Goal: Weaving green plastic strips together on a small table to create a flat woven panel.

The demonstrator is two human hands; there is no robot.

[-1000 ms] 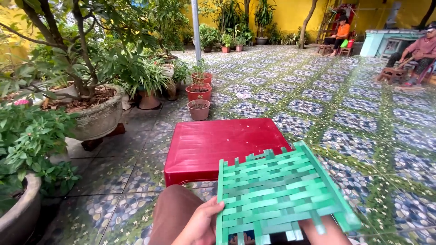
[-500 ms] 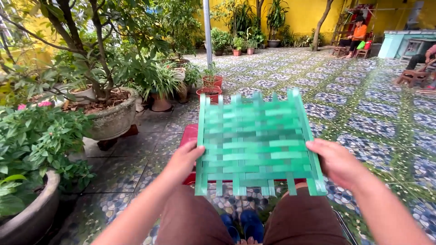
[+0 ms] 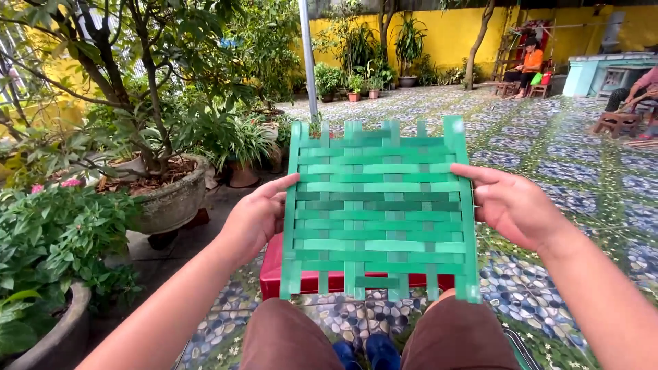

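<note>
Nearest the camera, the person's knees in brown trousers (image 3: 288, 339) and blue shoes (image 3: 370, 349) sat low in frame. Above them the left hand (image 3: 257, 219) and right hand (image 3: 514, 205) held a green woven mat (image 3: 380, 209) upright between them, each hand pressed flat against one side edge, fingers extended rather than curled; neither hand was clamped shut, and the thumbs behind the weave could not be seen.

The mat consisted of flat plastic strips in two greens, plaited over-and-under, with loose strip ends projecting top and bottom. It was judged light, springy and smooth-faced (likely slippery), with an open weave liable to slide apart; the side edges, where strips cross tightly, appeared the soundest grip.

Behind it stood a red plastic stool (image 3: 274, 270) on patterned tile paving (image 3: 603, 185). Further off: a concrete planter (image 3: 171, 202) with a tree, small terracotta pots (image 3: 243, 175), a grey pole (image 3: 308, 58), a yellow wall (image 3: 445, 34) and a seated person in orange (image 3: 531, 62).
</note>
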